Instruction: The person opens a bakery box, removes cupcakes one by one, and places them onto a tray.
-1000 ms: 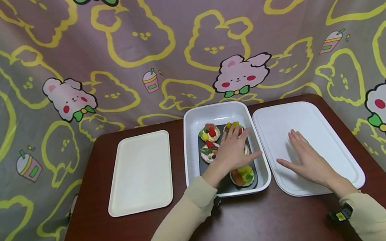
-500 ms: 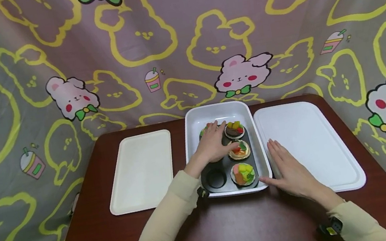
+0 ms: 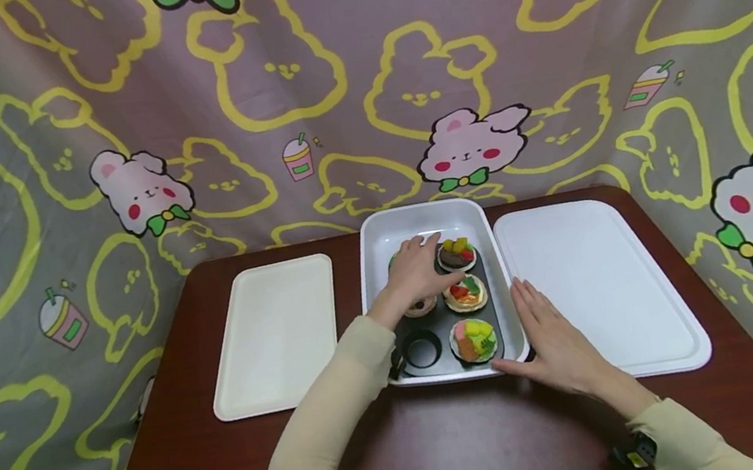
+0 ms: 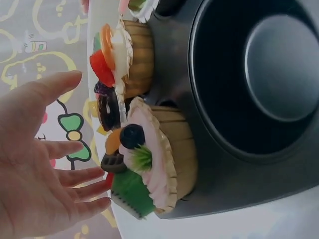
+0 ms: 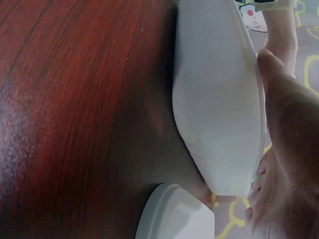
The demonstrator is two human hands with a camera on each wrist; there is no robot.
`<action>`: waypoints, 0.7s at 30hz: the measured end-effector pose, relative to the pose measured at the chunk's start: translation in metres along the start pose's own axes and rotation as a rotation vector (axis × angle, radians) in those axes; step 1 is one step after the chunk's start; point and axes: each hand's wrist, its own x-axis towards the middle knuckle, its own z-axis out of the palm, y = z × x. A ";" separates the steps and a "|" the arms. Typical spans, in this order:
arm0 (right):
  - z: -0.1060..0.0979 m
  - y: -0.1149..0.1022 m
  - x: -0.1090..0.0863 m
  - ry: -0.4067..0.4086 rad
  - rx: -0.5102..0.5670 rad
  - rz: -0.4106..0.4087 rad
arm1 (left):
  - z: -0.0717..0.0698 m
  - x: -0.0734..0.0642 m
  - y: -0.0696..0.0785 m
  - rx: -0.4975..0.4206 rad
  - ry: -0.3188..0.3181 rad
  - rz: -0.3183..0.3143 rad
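One pink cake (image 4: 157,154) sat in the left column of the tin (image 4: 239,179), toward the table (image 3: 455,452)'s far edge, under the nearer left hand (image 3: 415,274), spread and gripping nothing, while the right hand (image 3: 555,338) lay straight-fingered at the near-right corner of the tub (image 3: 422,219).

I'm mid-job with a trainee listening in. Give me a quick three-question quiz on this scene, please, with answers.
1. True or false: the near-left cup of the dark pan is empty.
2. Which of these lies directly to the right of the deep white tray?
A) a cream tray
B) a flat white tray
C) a cupcake
3. At which corner of the deep white tray is the right grip?

Key:
1. True
2. B
3. The near right corner
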 end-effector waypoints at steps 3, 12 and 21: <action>0.001 -0.001 0.000 0.001 0.003 0.001 | 0.000 0.001 -0.002 -0.001 -0.004 -0.011; 0.002 -0.002 0.000 0.000 -0.012 0.004 | -0.002 0.005 -0.017 -0.040 0.015 -0.006; 0.004 -0.003 0.000 -0.005 -0.021 0.011 | -0.003 0.010 -0.032 -0.093 0.047 -0.063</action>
